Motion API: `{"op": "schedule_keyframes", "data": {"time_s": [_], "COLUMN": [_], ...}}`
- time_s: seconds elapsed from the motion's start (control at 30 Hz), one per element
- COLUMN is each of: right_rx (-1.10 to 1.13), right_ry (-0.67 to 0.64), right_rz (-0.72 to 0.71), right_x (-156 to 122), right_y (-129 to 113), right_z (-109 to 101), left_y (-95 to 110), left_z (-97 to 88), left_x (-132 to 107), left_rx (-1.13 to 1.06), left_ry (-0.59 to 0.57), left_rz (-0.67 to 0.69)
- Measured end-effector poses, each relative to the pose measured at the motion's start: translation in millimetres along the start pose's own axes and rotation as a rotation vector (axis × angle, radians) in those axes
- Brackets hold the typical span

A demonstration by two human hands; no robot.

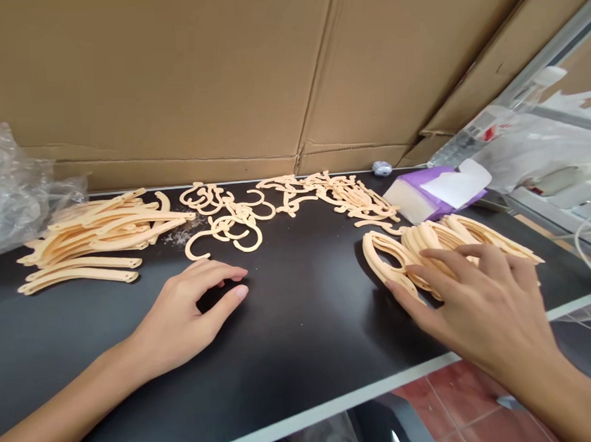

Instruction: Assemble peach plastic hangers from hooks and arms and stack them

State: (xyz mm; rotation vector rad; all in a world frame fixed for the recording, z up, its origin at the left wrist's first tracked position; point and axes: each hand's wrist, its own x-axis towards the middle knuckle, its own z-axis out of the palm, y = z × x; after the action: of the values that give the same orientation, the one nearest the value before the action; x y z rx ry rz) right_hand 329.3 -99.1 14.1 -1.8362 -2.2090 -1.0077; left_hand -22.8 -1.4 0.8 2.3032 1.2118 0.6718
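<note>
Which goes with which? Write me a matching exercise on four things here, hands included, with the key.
Things
1. Left hand
2. Right hand
3. C-shaped hooks
4. Packet

Places, colours, states
A. purple and white
B. loosely curled over black tabletop
C. pale orange, loosely heaped
D. spread over stacked curved pieces

Pairs: 1-B; 2-D; 3-C; 4-A
</note>
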Motion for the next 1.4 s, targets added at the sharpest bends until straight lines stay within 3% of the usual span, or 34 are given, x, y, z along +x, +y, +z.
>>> {"op": "schedule_keyframes", "data": {"time_s": [0.37,0.53,0.63,0.7,0.8,0.93,1.0,1.1,1.27,1.4], "right_rx": [0.133,0.163,0.175,0.2,0.316,0.52,0.591,0.685,0.677,0.603], "right_ry": [0.063,0.061,-0.012,-0.059,-0.095,-0.063,-0.101,-0.141,-0.026,-0.018], "right_rz": [0.019,0.045,0.016,-0.009,-0.093,-0.354,-0.443,-0.434,-0.356,-0.354], "right_x": [12,38,64,84,110,121,117,109,107,107], "right_y": [-12,-11,-13,-24,-60,-114,-127,-124,-108,-108], "right_z": [9,11,11,8,3,2,6,14,20,23], "left_y": [-10,-7,-7,-6,-6,-10,-16,-28,-45,-59], "left_z": [4.2,2.5,1.4,1.2,1.0,-3.4,-11.5,-35.7,-91.8,-112.9], "left_x": [-3,-3,-4,-4,-5,-5,-2,6,10,8], "left_rx": [-0.008,0.005,0.011,0.011,0.021,0.156,0.294,0.481,0.603,0.63], "left_ry": [0.021,-0.004,-0.01,-0.006,0.035,0.128,0.181,0.197,0.046,-0.18], "left_rz": [0.046,0.029,0.049,0.064,0.1,0.177,0.197,0.138,-0.129,-0.179]}}
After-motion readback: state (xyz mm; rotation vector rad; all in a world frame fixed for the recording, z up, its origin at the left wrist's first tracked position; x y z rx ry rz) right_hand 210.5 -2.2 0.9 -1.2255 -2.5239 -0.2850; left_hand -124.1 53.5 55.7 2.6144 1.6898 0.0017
